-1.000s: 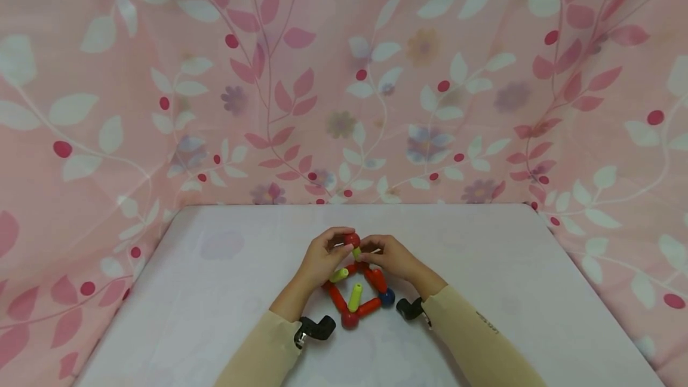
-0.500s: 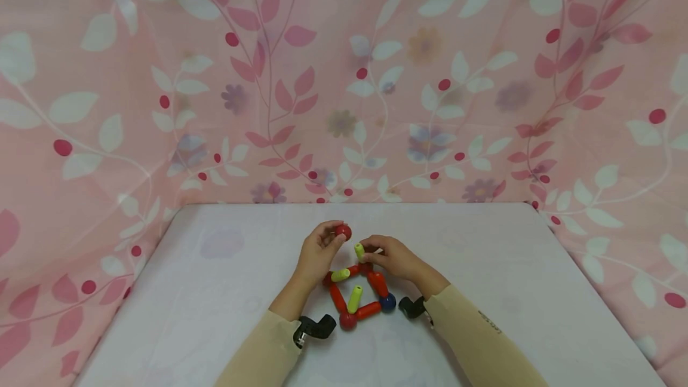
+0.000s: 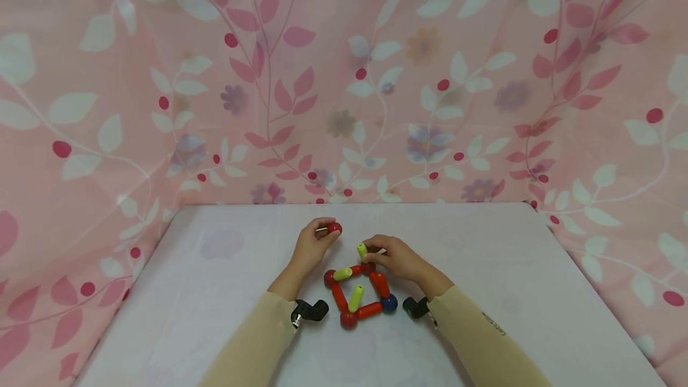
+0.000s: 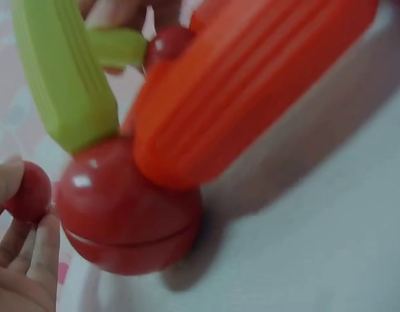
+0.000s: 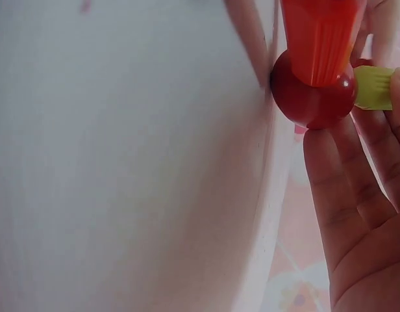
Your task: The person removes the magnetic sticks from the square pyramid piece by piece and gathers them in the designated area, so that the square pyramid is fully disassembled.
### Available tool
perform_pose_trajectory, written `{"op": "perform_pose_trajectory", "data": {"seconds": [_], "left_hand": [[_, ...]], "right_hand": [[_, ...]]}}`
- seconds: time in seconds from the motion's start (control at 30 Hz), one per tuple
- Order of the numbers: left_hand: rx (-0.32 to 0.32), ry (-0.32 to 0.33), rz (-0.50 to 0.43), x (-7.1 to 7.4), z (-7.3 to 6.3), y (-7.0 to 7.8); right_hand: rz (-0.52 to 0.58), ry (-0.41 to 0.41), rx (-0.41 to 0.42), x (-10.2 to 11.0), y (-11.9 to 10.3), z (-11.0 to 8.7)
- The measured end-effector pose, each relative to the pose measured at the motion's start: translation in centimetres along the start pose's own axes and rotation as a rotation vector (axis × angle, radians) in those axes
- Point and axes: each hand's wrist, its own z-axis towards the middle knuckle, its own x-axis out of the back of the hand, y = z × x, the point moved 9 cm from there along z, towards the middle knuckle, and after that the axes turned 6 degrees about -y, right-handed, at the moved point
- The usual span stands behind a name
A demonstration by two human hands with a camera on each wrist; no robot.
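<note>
Pinching a red ball [image 3: 334, 229] between thumb and fingers, the left hand [image 3: 310, 248] sits left of the raised rod, ball and rod apart. The right hand [image 3: 396, 257] has thumb and fingers closed on this yellow-green rod [image 3: 362, 251] — long axis nearly upright, free end up and tilted slightly left — its lower end meeting the far red ball [image 5: 310, 103] of a four-sided frame [image 3: 340, 297]. The near yellow-green rod [image 3: 356, 298] leans up and away from the near red ball [image 3: 348, 319]; the left yellow-green rod [image 3: 343, 274] slants rightward. A blue ball [image 3: 389, 303] forms the right corner. White tabletop [image 3: 500, 261] extends broadly to either side; a narrower strip separates hands from far edge [image 3: 408, 203].
</note>
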Motion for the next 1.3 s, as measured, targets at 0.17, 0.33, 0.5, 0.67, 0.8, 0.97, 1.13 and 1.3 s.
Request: {"op": "perform_pose_trajectory", "data": {"seconds": [0.17,0.33,0.5,0.67,0.8,0.97,1.13,1.3], "left_hand": [[0.034,0.035,0.121,0.1,1.6,-0.9],[0.057,0.081,0.193,0.1,2.7,-1.5],[0.068,0.111,0.193,0.0,3.2,-1.6],[0.082,0.122,0.219,-0.1,3.3,-1.4],[0.085,0.112,0.219,-0.4,3.4,-1.3],[0.085,0.117,0.244,-0.5,3.5,-1.4],[0.099,0.113,0.244,-0.2,3.6,-1.7],[0.115,0.102,0.209,0.6,3.3,-2.1]], "right_hand": [[-0.01,0.006,-0.022,0.3,0.3,-0.4],[-0.009,0.005,-0.029,0.3,0.4,-0.6],[-0.005,0.011,-0.03,0.4,0.5,-0.7],[0.005,0.018,-0.037,0.7,0.9,-0.9],[0.012,0.027,-0.041,1.0,1.1,-1.0],[0.022,0.037,-0.047,1.2,1.3,-0.9],[0.039,0.042,-0.052,1.2,1.2,-0.8],[0.041,0.055,-0.062,1.2,1.1,-0.8]]}}
